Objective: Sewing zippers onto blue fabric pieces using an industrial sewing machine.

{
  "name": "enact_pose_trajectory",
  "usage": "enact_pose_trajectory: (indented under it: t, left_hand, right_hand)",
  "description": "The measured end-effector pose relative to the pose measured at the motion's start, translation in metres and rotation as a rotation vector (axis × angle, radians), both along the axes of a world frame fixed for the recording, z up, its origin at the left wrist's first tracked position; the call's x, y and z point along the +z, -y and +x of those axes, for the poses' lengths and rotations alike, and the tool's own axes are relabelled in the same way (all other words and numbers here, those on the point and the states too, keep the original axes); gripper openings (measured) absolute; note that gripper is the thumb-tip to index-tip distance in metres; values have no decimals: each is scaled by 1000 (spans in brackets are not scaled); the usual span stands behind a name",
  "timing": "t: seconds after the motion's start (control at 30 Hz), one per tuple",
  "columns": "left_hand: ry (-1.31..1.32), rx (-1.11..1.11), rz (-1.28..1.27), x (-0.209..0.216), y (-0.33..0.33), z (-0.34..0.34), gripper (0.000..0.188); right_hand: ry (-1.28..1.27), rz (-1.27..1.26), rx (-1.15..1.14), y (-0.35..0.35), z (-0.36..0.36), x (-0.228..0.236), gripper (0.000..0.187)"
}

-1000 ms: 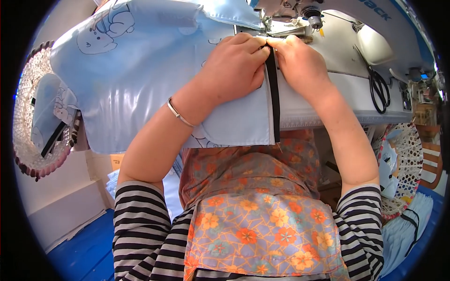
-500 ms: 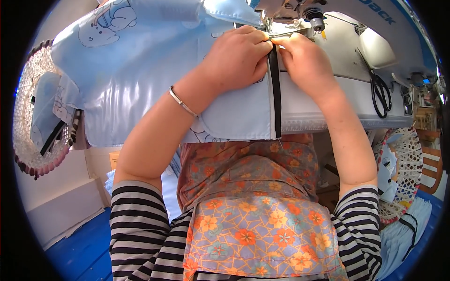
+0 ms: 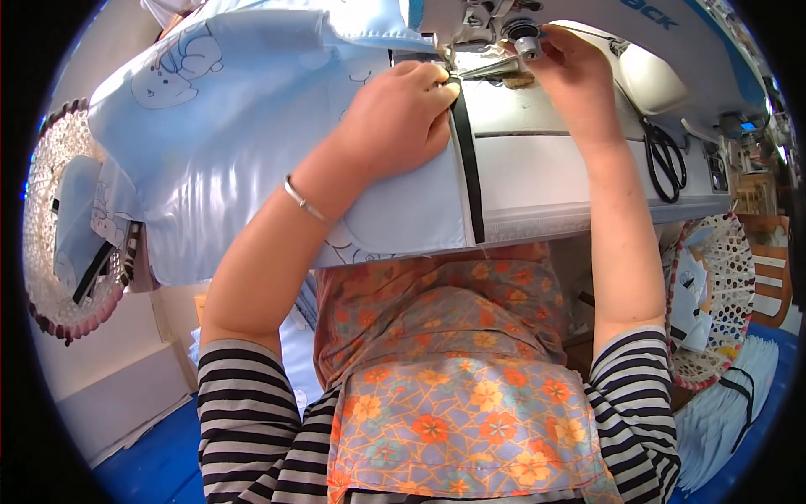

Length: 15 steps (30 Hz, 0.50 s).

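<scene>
A light-blue sheet of coated fabric (image 3: 243, 160) printed with cartoon animals lies over the sewing machine bed, a black binding strip (image 3: 468, 168) along its right edge. My left hand (image 3: 399, 118) rests on the fabric, its fingertips closed on the edge and strip just in front of the needle area (image 3: 445, 55). A narrow metal attachment (image 3: 495, 69) sticks out to the right of those fingertips. My right hand (image 3: 583, 84) is raised beside the round metal knob (image 3: 526, 42) under the machine head (image 3: 579, 21). Its fingertips are partly hidden behind that knob.
Black-handled scissors (image 3: 665, 160) lie on the right of the machine table (image 3: 529, 181). A woven basket (image 3: 50, 244) with fabric pieces hangs at the left, another basket (image 3: 726, 294) at the right. Below that is a tied stack of light-blue pieces (image 3: 726, 420).
My right hand has let go of the strip's edge and moved up and right to the knob under the machine head. My left hand stays on the fabric; the view has shifted slightly.
</scene>
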<state>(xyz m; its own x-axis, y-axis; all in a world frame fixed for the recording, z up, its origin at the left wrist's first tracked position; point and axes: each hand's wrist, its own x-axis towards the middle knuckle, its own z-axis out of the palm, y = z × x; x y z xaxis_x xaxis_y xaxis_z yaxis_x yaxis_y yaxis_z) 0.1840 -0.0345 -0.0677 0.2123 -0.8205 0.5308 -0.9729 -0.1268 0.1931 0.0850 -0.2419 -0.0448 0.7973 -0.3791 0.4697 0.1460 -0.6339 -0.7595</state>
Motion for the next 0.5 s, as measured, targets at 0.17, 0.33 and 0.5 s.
enact_pose_trajectory:
  t: [0.17, 0.33, 0.5]
  left_hand:
    - [-14, 2, 14, 0, -4, -7, 26]
    - [5, 27, 8, 3, -3, 1, 27]
    - [-18, -5, 159, 16, -14, -32, 28]
  right_hand:
    - [-182, -11, 0, -11, -14, 16, 15]
    - [-249, -93, 17, -35, -27, -8, 12]
    - [2, -411, 215, -53, -47, -31, 24]
